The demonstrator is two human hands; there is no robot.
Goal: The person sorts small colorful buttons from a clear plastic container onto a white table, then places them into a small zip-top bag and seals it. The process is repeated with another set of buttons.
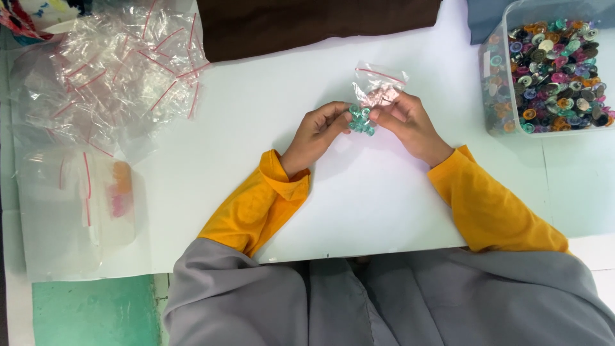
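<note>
My left hand [315, 133] and my right hand [408, 122] meet over the middle of the white table [359, 192]. Between their fingertips sits a small cluster of teal round pieces [360, 120]. A small clear zip bag with a red seal strip [378, 84] stands up from my right hand's fingers, its mouth just above the teal pieces. Both hands pinch at the cluster and the bag's lower edge. Yellow sleeves cover both forearms.
A clear plastic box [496, 70] full of mixed coloured round pieces stands at the far right. A heap of empty clear zip bags [109, 70] lies at the upper left, above a clear bag holding filled packets [83, 198]. Dark brown cloth [307, 22] lies along the far edge.
</note>
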